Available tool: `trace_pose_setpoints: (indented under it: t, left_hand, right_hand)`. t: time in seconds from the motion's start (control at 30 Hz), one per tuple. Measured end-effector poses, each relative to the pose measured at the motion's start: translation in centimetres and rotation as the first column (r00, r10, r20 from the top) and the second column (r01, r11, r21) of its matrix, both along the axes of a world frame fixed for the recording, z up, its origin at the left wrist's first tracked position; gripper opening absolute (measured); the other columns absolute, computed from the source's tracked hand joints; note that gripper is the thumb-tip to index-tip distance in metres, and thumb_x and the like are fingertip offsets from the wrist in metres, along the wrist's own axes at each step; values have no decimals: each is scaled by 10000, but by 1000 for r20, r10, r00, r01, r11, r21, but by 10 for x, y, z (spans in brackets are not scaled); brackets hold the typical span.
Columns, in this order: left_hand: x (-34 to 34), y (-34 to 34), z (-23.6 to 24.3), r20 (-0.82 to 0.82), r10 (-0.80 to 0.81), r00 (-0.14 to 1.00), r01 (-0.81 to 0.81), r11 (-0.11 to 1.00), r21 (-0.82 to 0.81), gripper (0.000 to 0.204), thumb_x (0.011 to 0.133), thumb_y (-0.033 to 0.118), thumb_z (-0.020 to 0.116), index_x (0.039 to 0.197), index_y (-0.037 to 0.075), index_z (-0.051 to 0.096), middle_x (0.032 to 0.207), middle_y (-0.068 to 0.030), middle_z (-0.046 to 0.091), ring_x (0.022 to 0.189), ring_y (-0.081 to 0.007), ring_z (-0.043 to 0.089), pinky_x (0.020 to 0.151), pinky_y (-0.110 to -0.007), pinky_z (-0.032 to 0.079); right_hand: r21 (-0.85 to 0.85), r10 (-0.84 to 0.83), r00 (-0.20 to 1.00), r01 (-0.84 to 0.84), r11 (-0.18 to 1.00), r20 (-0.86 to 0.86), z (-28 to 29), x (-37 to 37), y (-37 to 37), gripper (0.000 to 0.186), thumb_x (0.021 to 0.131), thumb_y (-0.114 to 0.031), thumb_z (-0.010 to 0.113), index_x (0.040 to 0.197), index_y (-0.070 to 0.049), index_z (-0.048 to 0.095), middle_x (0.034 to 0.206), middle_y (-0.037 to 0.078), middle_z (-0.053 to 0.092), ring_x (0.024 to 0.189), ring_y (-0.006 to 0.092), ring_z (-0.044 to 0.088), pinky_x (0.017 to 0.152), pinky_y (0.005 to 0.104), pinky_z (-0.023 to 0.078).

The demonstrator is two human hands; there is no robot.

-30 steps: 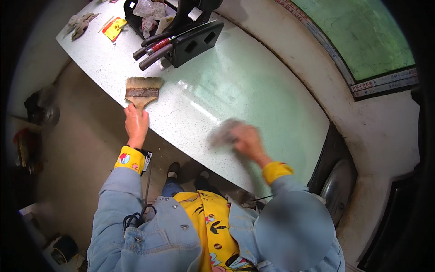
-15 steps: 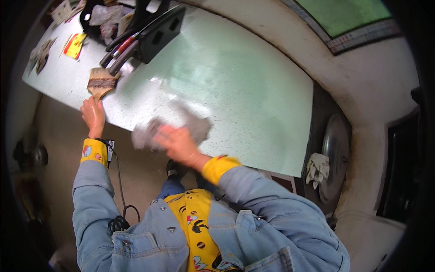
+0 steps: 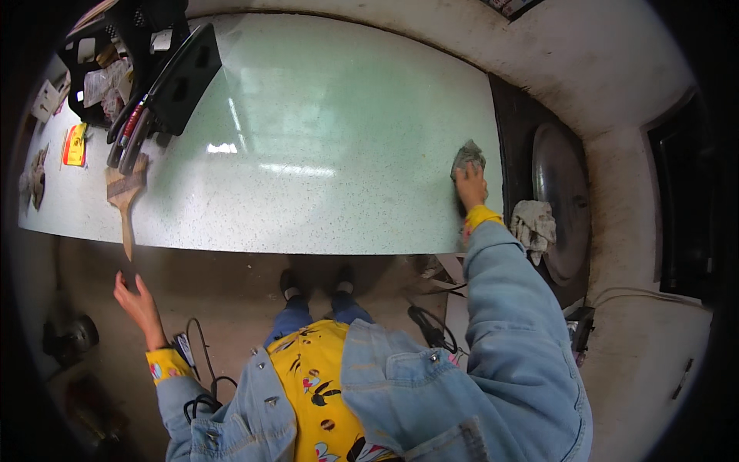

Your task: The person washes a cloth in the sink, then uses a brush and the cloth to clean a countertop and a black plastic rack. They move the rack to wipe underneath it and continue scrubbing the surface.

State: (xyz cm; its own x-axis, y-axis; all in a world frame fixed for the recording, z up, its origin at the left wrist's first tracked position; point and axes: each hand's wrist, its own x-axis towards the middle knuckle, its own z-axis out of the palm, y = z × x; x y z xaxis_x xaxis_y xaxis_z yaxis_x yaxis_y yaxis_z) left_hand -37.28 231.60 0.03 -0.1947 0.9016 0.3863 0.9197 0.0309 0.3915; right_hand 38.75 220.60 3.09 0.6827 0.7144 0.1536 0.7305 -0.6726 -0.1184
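Note:
My left hand (image 3: 135, 304) is open just below the front edge of the speckled white tabletop (image 3: 346, 131), fingers apart, a little short of the handle tip of a wide wooden paintbrush (image 3: 123, 189). The brush lies on the top at the left, its bristles by the dark handles of a black rack (image 3: 188, 81). My right hand (image 3: 471, 185) is closed on a crumpled grey cloth (image 3: 468, 155), pressed on the surface near its right end.
A yellow-red packet (image 3: 74, 145) and a rag (image 3: 38, 177) lie at the left. Right of the top are a dark ledge, a round metal lid (image 3: 558, 185) and a draped pale rag (image 3: 531, 227). A wall (image 3: 616, 61) runs behind, and cords hang below.
The view has turned. My left hand has let go of the paintbrush, which now lies on the top. My right hand has swept the cloth leftward, then over to the right end.

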Motion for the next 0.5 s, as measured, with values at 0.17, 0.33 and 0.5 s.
trace_pose_setpoints:
  t: [0.17, 0.33, 0.5]
  left_hand:
    - [31, -30, 25, 73, 60, 995, -54, 995, -80, 356, 887, 151, 593, 1203, 11, 506, 1115, -182, 522, 1033, -298, 540, 898, -385, 436]
    - [80, -1, 56, 144, -83, 986, 74, 995, 73, 344, 888, 155, 592, 1185, -2, 518, 1096, -175, 525, 1008, -282, 542, 883, -375, 438]
    - [98, 6, 62, 153, -119, 981, 101, 988, 121, 328, 887, 159, 603, 1162, -6, 537, 1065, -151, 540, 985, -259, 545, 859, -359, 448]
  right_hand:
    - [375, 571, 810, -492, 785, -131, -41, -171, 38, 301, 733, -135, 589, 1030, -100, 620, 1113, 79, 592, 1082, 254, 533, 887, 402, 426]
    - [463, 927, 301, -804, 373, -224, -3, -345, -6, 418, 665, -170, 632, 1082, -172, 615, 1213, 97, 526, 1026, 306, 514, 914, 431, 391]
    - [720, 870, 410, -513, 468, -273, 31, -212, -4, 431, 717, -170, 579, 1144, -115, 604, 1156, 125, 597, 1107, 331, 522, 963, 426, 405]
